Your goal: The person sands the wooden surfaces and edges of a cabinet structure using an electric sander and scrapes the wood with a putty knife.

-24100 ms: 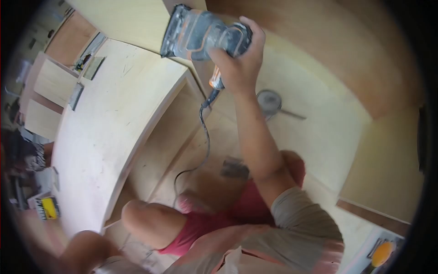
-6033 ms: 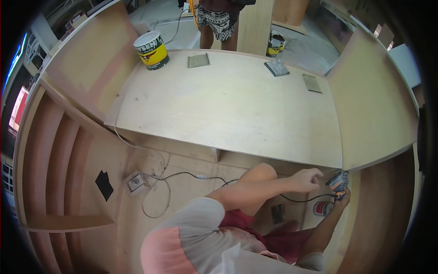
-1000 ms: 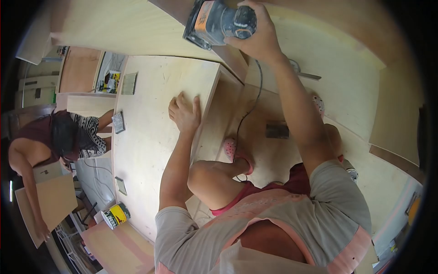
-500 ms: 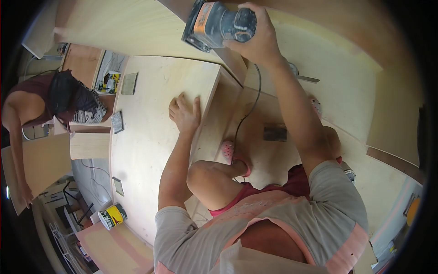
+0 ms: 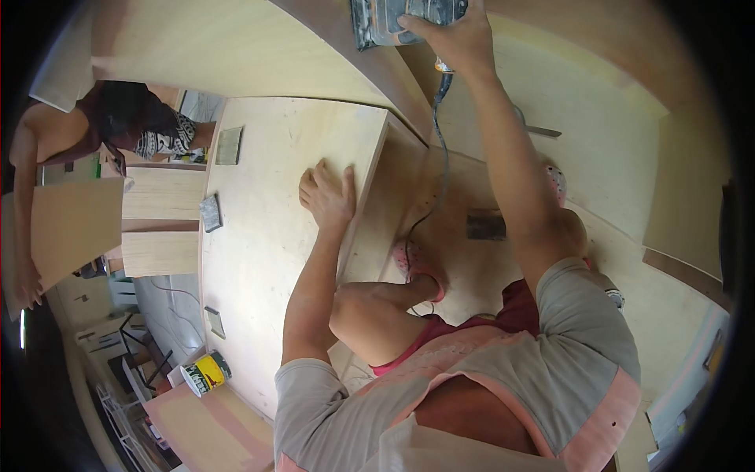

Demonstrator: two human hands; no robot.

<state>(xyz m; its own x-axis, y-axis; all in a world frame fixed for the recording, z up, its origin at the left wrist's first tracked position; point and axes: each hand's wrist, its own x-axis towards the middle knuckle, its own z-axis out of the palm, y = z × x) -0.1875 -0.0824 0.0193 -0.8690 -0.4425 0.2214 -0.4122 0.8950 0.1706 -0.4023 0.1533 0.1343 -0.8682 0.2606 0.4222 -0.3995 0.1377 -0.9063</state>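
Note:
My right hand (image 5: 465, 49) is wrapped round a dusty grey-blue power sander (image 5: 405, 22) with orange markings, partly cut off by the top edge of the head view. The sander is held beside an upright wooden panel (image 5: 330, 35); whether its pad touches the wood I cannot tell. Its black cord (image 5: 442, 149) hangs down toward my foot. My left hand (image 5: 327, 195) rests with spread fingers on the pale top of a plywood cabinet (image 5: 259, 259), close to its edge.
Several small sanding pads, one a greenish pad (image 5: 229, 145), lie along the cabinet's far side. A paint bucket (image 5: 206, 373) stands at lower left. Another person (image 5: 98, 126) bends over a board (image 5: 71, 228). A dark square sheet (image 5: 486, 224) lies near my feet.
The sander has risen toward the top edge of the view and turned in my right hand. My left hand stays on the cabinet. The other person has bent further over the board.

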